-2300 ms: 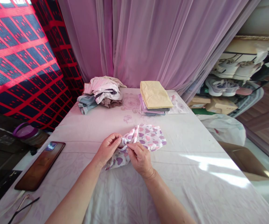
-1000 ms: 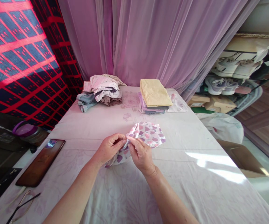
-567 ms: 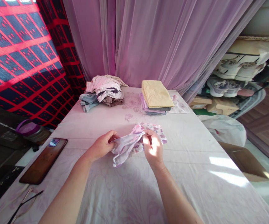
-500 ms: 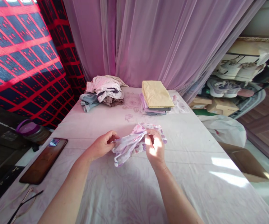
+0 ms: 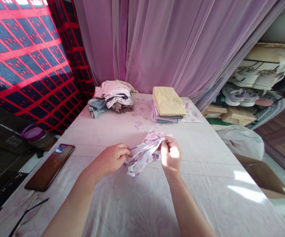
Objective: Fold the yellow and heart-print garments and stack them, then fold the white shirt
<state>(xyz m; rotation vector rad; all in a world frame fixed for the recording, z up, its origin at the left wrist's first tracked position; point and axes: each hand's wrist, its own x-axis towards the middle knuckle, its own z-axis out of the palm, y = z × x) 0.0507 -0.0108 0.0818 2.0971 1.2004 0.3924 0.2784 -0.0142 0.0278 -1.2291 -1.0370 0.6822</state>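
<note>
The left hand [image 5: 114, 158] has its fingers curled on one side of a thin cloth [image 5: 144, 154], and the right hand [image 5: 171, 154] pinches another edge between thumb and finger. So both hands are gripping it, though the left fingertips are partly hidden. The cloth is between the hands, just above the table [image 5: 201, 187], and its far end reaches a little past them.

Ahead of the right hand is a neat stack [image 5: 169, 103] with a yellow piece on top, and those pieces look folded already. Ahead of the left hand is a messy heap [image 5: 115, 97] that looks like it is not folded yet. The cloth in the hands seems only partway done, because it is not flat or tidy.

It is white with purple and pink spots. It looks soft, crumpled and bunched up in the middle. I can't tell what kind of clothing it is.
</note>
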